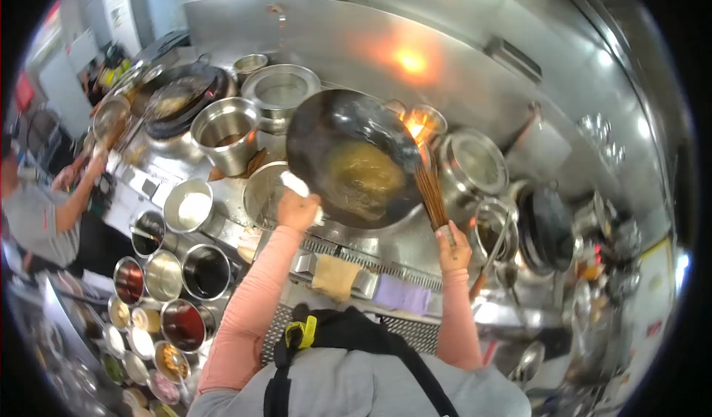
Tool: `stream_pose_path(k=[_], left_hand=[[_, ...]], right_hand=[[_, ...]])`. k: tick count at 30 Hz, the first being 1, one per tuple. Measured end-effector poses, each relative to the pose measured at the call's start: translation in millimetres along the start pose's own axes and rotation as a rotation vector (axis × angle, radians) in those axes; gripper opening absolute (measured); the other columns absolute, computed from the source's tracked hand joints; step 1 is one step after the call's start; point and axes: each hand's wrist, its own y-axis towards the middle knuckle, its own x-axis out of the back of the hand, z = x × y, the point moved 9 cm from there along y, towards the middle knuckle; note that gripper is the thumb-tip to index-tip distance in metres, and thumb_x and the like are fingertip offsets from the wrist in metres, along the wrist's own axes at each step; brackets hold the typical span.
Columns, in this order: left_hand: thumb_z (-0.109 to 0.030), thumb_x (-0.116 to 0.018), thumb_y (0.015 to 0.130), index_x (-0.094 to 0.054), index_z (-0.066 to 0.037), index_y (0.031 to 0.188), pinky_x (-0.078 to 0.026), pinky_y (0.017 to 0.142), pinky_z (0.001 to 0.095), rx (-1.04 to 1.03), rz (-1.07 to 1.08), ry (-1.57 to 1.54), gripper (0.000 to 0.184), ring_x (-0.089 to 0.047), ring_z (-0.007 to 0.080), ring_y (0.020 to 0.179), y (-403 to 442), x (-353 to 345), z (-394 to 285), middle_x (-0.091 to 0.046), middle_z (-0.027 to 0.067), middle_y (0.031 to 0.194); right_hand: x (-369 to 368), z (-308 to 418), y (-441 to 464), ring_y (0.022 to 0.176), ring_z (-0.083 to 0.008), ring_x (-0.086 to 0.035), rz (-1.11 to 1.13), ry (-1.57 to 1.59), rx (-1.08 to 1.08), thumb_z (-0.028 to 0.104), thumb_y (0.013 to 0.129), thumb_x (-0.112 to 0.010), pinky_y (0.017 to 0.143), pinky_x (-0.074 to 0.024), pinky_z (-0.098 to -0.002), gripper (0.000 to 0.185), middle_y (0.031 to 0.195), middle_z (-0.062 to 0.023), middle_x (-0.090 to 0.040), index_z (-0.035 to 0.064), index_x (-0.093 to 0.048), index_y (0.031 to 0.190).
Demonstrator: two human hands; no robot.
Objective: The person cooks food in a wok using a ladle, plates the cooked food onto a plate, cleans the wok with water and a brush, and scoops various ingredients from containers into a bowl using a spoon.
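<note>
A large dark wok [315, 127] tilts over the stove, with cloudy yellowish liquid [363, 171] inside. My left hand [298, 211] is closed round a white cloth [295, 184] at the wok's near left rim. In my right hand [452, 246] is the handle of a bamboo brush [430, 194], whose bristles point up beside the wok's right edge. Flames [415, 126] rise just behind the wok's right side.
A steel pot [226, 124] and a lidded pot [282, 87] stand left of the wok. Containers of sauces [183, 324] fill the lower left. Another person [44, 220] works at a second wok [189, 79]. Stacked dark woks [545, 228] are at the right.
</note>
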Motion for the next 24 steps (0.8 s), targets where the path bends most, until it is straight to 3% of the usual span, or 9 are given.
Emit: stream_pose_path(k=[3,5,7,11,12,15,16,19,24], left_hand=[[-0.018,-0.062,0.073,-0.062,0.001,0.094,-0.050,0.080,0.0446,0.021,0.044,0.009,0.029,-0.064,0.0418,0.088,7.5,-0.2,3.7,-0.067,0.0227,0.091],[-0.017,-0.061,0.072,-0.061,0.002,0.091,-0.050,0.080,0.0451,-0.137,0.004,-0.039,0.026,-0.064,0.0417,0.087,5.8,5.8,-21.0,-0.067,0.0226,0.090],[-0.016,-0.060,0.072,-0.061,0.001,0.093,-0.050,0.080,0.0457,-0.126,0.002,0.048,0.027,-0.064,0.0420,0.087,1.7,8.2,-51.0,-0.067,0.0226,0.091],[-0.017,-0.059,0.072,-0.059,0.003,0.099,-0.050,0.078,0.0471,-0.196,-0.088,0.182,0.033,-0.064,0.0434,0.086,-7.6,14.6,-97.0,-0.066,0.0232,0.089],[-0.021,-0.060,0.072,-0.054,0.007,0.101,-0.050,0.078,0.0483,-0.330,-0.085,0.229,0.041,-0.064,0.0453,0.084,-10.8,13.1,-115.1,-0.065,0.0268,0.086],[-0.024,-0.060,0.072,-0.051,0.011,0.099,-0.050,0.079,0.0493,-0.249,-0.065,0.348,0.046,-0.064,0.0462,0.082,-4.3,5.7,-118.9,-0.064,0.0308,0.084],[-0.025,-0.061,0.072,-0.049,0.012,0.096,-0.050,0.077,0.0512,-0.263,-0.080,0.371,0.046,-0.064,0.0472,0.079,-6.9,5.6,-128.0,-0.064,0.0328,0.081],[-0.023,-0.061,0.072,-0.049,0.012,0.094,-0.051,0.075,0.0523,-0.292,-0.106,0.404,0.043,-0.064,0.0475,0.077,-10.8,1.2,-142.9,-0.064,0.0322,0.079],[-0.022,-0.063,0.071,-0.042,0.010,0.098,-0.053,0.069,0.0512,-0.362,-0.074,0.457,0.047,-0.065,0.0464,0.073,-23.0,-11.0,-167.9,-0.064,0.0302,0.077]], right_hand=[[28.3,-27.0,-19.9,0.104,-0.0300,-0.065,-0.068,0.117,-0.087,0.025,0.082,-0.074,0.093,-0.0488,-0.0360,0.041,0.111,-0.0178,-0.068,0.0032,-0.068,0.117],[50.2,-37.0,-29.8,0.103,-0.0294,-0.066,-0.082,0.045,-0.162,0.025,0.083,-0.073,0.091,-0.0489,-0.0357,0.040,0.111,-0.0174,-0.068,0.0035,-0.068,0.116],[68.7,-45.3,-36.7,0.103,-0.0296,-0.066,-0.087,-0.037,-0.207,0.026,0.083,-0.072,0.090,-0.0487,-0.0354,0.040,0.110,-0.0182,-0.069,0.0033,-0.068,0.116],[81.7,-99.7,-45.4,0.105,-0.0268,-0.065,-0.139,0.160,-0.399,0.025,0.083,-0.072,0.094,-0.0473,-0.0343,0.044,0.115,-0.0197,-0.068,-0.0012,-0.066,0.118],[81.2,-103.6,-41.3,0.105,-0.0258,-0.065,-0.144,0.209,-0.385,0.024,0.083,-0.072,0.094,-0.0472,-0.0335,0.044,0.114,-0.0198,-0.068,-0.0020,-0.066,0.118],[86.8,-78.6,-12.1,0.103,-0.0248,-0.066,-0.167,0.287,-0.276,0.023,0.084,-0.071,0.094,-0.0473,-0.0321,0.043,0.111,-0.0200,-0.069,-0.0026,-0.066,0.118],[80.9,-80.4,1.7,0.102,-0.0238,-0.066,-0.183,0.289,-0.223,0.024,0.084,-0.072,0.093,-0.0477,-0.0314,0.043,0.108,-0.0204,-0.070,-0.0027,-0.066,0.117],[52.3,-65.2,42.9,0.103,-0.0242,-0.067,-0.068,0.422,-0.371,0.026,0.083,-0.072,0.093,-0.0479,-0.0323,0.044,0.109,-0.0204,-0.070,-0.0025,-0.067,0.116],[-25.4,-93.1,123.9,0.105,-0.0267,-0.066,-0.031,0.367,-0.320,0.031,0.080,-0.074,0.096,-0.0477,-0.0340,0.049,0.111,-0.0202,-0.069,-0.0013,-0.067,0.116]])
